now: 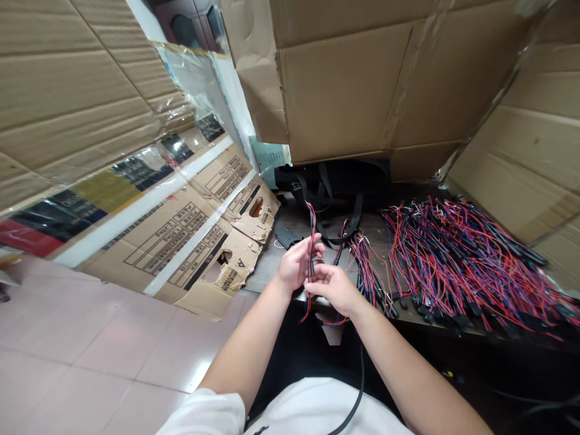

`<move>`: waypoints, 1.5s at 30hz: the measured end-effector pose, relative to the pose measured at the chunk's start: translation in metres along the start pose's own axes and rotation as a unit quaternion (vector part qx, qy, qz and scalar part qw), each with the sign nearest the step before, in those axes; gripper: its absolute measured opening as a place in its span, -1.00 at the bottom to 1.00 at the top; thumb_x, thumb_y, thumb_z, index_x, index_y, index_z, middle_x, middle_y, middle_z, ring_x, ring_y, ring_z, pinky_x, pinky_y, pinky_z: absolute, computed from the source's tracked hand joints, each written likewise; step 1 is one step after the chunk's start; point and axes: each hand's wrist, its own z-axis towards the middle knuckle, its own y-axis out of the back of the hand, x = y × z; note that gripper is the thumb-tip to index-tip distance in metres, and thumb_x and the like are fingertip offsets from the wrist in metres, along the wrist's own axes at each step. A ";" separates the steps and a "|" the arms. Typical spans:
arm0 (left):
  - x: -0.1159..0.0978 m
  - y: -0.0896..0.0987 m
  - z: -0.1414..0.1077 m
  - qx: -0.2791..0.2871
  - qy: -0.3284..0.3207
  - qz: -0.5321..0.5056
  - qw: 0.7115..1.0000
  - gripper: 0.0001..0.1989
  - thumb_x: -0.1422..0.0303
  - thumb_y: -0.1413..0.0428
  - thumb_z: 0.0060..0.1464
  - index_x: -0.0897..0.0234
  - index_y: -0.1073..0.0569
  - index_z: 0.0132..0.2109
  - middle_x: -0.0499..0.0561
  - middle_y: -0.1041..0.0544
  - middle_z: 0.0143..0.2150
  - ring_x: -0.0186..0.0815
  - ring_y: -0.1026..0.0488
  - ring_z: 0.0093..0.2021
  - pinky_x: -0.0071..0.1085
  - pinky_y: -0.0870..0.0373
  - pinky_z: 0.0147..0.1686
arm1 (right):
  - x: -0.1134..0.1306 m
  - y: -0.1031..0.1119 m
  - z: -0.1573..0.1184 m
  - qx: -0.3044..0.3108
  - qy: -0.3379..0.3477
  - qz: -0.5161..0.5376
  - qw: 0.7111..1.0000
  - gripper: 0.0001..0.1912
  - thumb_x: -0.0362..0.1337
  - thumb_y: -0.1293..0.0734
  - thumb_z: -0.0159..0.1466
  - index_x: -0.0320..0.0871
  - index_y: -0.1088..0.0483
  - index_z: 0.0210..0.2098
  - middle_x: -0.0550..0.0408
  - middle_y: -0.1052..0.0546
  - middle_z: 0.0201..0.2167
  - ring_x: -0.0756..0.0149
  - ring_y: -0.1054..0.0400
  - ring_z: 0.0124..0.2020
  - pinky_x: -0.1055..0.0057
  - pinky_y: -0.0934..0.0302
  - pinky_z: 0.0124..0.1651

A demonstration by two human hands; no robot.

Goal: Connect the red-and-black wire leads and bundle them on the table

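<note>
Cardboard panels (344, 90) wall the dark worktop (375, 232) — tiled floor (90, 356) to the left — and a wire heap (453, 260) spreads at right. Near its front edge, the left hand (294, 264) and right hand (335, 289) have fingers closed on red-and-black wires (312, 229).

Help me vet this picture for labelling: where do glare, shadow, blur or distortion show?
Head view: bright glare on the floor tiles, lower left; head view: heavy shadow in the lower right corner, and the black bag shows little detail; head view: the wire pile looks smeared toward the right edge, stretch or blur unclear; head view: left hand and right hand fairly sharp.
</note>
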 end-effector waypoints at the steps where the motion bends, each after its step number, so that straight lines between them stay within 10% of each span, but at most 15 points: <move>1: 0.000 0.000 -0.001 -0.004 0.000 0.006 1.000 -0.61 0.30 -0.24 0.01 0.39 -0.50 -0.01 0.07 -0.49 -0.28 -0.38 -0.44 -0.35 -0.58 -0.31 -0.53 | 0.001 0.000 0.000 0.002 0.001 0.011 1.000 -0.74 -0.32 -0.52 -0.06 -0.22 -0.45 -0.38 0.16 -0.51 -0.52 0.37 -0.44 -0.49 0.38 -0.36 -0.33; 14: -0.001 0.000 -0.001 -0.098 -0.029 0.076 0.992 -0.60 0.39 -0.40 -0.35 0.34 -0.46 -0.30 -0.13 -0.44 -0.52 -0.45 -0.38 -0.62 -0.55 -0.26 -0.64 | 0.006 -0.003 -0.002 -0.005 0.005 0.065 0.998 -0.67 -0.23 -0.55 -0.06 -0.23 -0.52 -0.32 0.07 -0.58 -0.42 0.33 -0.49 -0.43 0.34 -0.40 -0.26; 35: 0.002 0.002 -0.005 -0.059 -0.014 0.148 0.987 -0.66 0.28 -0.36 -0.33 0.37 -0.48 -0.39 -0.12 -0.38 -0.69 -0.56 -0.06 -0.79 -0.59 0.05 -0.80 | 0.001 -0.003 -0.001 -0.003 -0.009 0.065 0.998 -0.56 0.01 -0.52 -0.01 -0.27 -0.53 -0.38 0.02 -0.56 -0.46 0.37 -0.45 -0.50 0.37 -0.35 -0.34; 45: 0.001 0.003 -0.003 -0.109 -0.037 0.152 0.982 -0.68 0.31 -0.37 -0.31 0.38 -0.52 -0.36 -0.09 -0.43 -0.62 -0.50 -0.27 -0.66 -0.58 -0.14 -0.66 | 0.000 0.000 -0.001 0.024 -0.019 0.122 0.992 -0.56 0.01 -0.49 0.05 -0.22 -0.44 -0.30 0.04 -0.57 -0.48 0.32 -0.49 -0.51 0.39 -0.35 -0.39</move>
